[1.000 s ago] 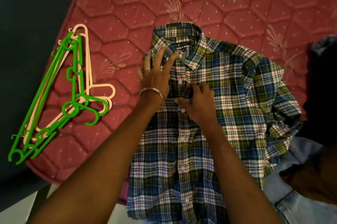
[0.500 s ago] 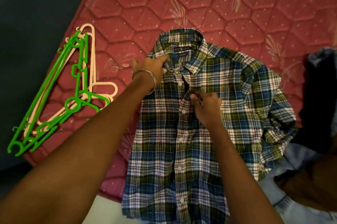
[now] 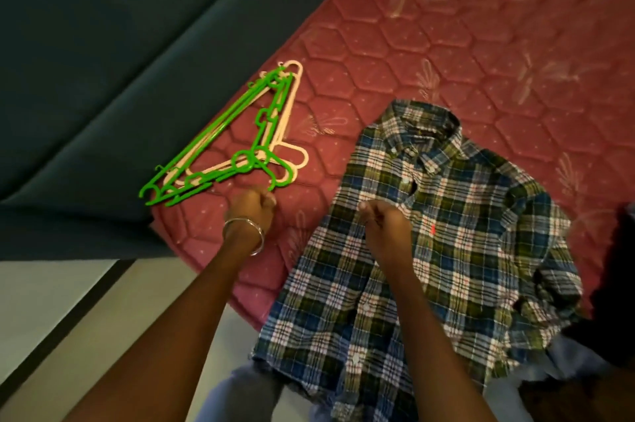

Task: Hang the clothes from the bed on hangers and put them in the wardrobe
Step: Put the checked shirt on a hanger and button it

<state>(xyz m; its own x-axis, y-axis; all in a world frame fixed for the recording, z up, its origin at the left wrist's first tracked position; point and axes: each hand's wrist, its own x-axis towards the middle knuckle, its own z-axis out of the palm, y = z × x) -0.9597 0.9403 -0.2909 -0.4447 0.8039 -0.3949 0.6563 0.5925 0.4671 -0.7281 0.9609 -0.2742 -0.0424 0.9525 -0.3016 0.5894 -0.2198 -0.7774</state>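
Left hand [image 3: 251, 212] moved off shirt [image 3: 429, 249] toward hangers [image 3: 237, 150].

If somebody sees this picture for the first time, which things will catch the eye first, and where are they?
The bright green hangers stand out most, stacked with pale ones on the red mattress near its left edge. Right of them, a plaid shirt lies flat, collar away from the person. The left hand is just below the hangers; the right hand is on the shirt's front.

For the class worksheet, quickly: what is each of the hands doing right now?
Left hand: curled, holding nothing, just short of the hangers.
Right hand: fingers curled over the plaid shirt; grip cannot be told.
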